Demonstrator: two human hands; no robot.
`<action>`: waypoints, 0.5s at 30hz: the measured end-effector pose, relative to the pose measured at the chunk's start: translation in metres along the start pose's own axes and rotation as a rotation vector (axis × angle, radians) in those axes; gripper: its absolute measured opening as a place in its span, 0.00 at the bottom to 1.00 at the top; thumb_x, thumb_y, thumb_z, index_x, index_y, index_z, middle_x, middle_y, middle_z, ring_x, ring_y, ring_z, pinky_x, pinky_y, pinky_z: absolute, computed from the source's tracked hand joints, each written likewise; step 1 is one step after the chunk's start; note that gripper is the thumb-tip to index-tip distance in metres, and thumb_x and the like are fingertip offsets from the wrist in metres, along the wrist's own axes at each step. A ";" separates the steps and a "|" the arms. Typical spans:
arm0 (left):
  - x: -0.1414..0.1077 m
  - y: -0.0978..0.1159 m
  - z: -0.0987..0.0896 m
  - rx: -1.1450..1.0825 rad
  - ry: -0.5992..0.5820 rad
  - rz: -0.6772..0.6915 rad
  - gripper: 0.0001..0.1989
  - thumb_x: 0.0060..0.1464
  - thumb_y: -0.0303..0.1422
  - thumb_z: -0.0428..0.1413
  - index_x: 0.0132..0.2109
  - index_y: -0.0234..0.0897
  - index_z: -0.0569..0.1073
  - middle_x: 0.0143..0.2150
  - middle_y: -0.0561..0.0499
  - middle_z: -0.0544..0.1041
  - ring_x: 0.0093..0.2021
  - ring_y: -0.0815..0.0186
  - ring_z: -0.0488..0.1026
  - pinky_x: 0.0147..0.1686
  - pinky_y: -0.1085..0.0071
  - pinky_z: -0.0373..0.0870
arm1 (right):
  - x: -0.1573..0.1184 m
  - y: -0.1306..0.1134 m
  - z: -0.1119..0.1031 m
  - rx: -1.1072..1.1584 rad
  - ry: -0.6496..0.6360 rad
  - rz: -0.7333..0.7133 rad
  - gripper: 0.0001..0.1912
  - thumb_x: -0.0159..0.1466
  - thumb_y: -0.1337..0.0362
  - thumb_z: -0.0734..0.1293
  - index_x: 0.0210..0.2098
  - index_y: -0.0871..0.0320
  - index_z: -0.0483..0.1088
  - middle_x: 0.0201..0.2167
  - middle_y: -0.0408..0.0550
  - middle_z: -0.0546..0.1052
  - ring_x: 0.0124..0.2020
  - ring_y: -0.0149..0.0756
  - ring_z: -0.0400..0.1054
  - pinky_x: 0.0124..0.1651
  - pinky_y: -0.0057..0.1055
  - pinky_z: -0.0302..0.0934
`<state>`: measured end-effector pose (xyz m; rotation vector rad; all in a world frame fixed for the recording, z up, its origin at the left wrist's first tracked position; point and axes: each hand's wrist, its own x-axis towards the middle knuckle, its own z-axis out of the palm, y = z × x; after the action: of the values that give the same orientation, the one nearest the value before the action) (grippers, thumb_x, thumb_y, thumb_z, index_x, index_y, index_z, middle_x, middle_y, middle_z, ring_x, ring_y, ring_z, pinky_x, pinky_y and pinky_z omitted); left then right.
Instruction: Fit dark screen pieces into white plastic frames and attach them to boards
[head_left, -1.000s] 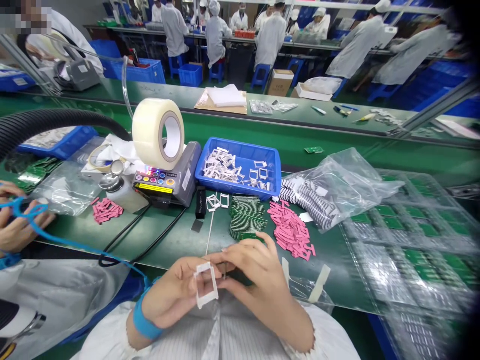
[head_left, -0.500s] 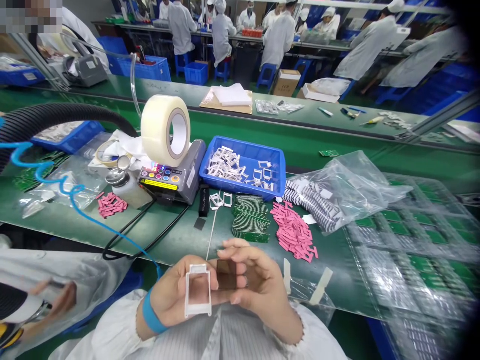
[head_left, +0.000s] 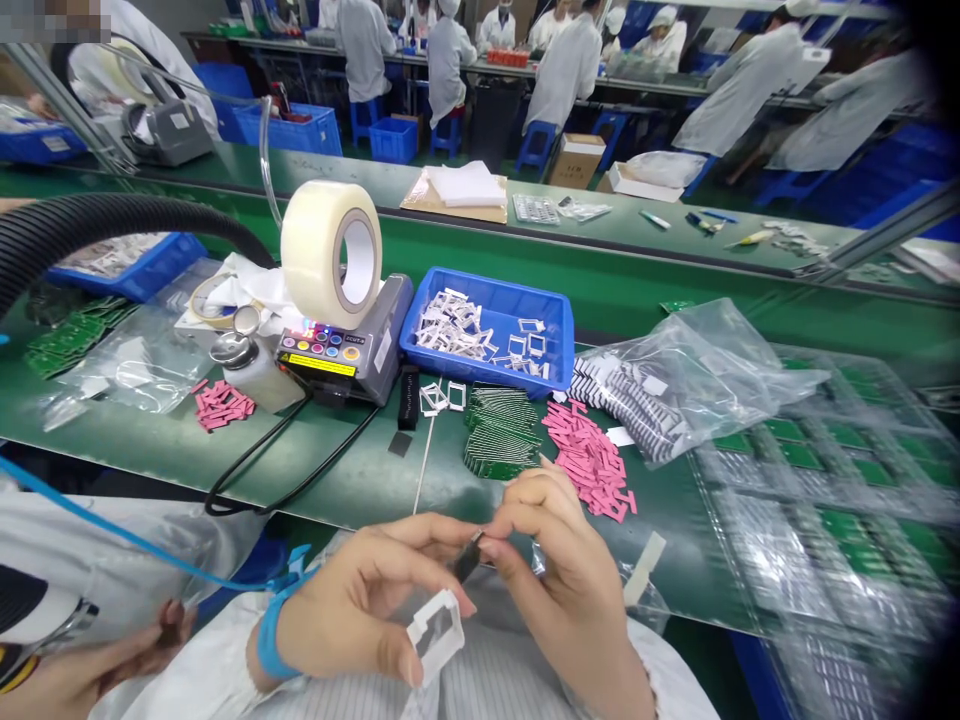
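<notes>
Green assembly bench (head_left: 352, 470) fills the middle of the frame, with white-coated workers (head_left: 577, 70) at other benches beyond it. At bottom centre, the left hand (head_left: 352, 610), a blue wristband (head_left: 270, 640) at its wrist, holds a white rectangular frame (head_left: 435, 635) at its fingertips. The right hand (head_left: 559, 570) narrows to a thumb-and-finger pinch on a small dark sheet (head_left: 469, 557), just beside the left fingers (head_left: 442, 540). Stacked green circuit boards (head_left: 501, 432), pink strips (head_left: 589, 460) and a blue plastic tray (head_left: 487, 283) lie ahead; a co-worker's hand (head_left: 112, 670) shows at lower left.
</notes>
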<state>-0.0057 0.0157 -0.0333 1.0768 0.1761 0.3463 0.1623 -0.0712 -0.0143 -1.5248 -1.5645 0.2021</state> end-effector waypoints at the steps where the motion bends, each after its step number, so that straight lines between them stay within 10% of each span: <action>1: 0.000 -0.001 0.000 0.008 -0.006 0.009 0.18 0.42 0.43 0.64 0.42 0.44 0.80 0.55 0.41 0.71 0.57 0.49 0.64 0.58 0.53 0.54 | 0.000 0.000 0.000 0.002 -0.004 0.002 0.06 0.62 0.71 0.63 0.30 0.54 0.65 0.26 0.41 0.68 0.32 0.35 0.63 0.47 0.44 0.56; 15: -0.003 -0.007 -0.006 0.054 -0.010 -0.015 0.18 0.42 0.41 0.65 0.43 0.44 0.79 0.56 0.41 0.70 0.57 0.50 0.63 0.57 0.56 0.54 | -0.003 0.004 0.003 0.067 -0.029 0.029 0.07 0.62 0.72 0.63 0.30 0.55 0.64 0.25 0.39 0.68 0.30 0.33 0.63 0.48 0.43 0.53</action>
<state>-0.0090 0.0166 -0.0428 1.1298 0.1852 0.3238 0.1630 -0.0712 -0.0200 -1.4992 -1.5440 0.2914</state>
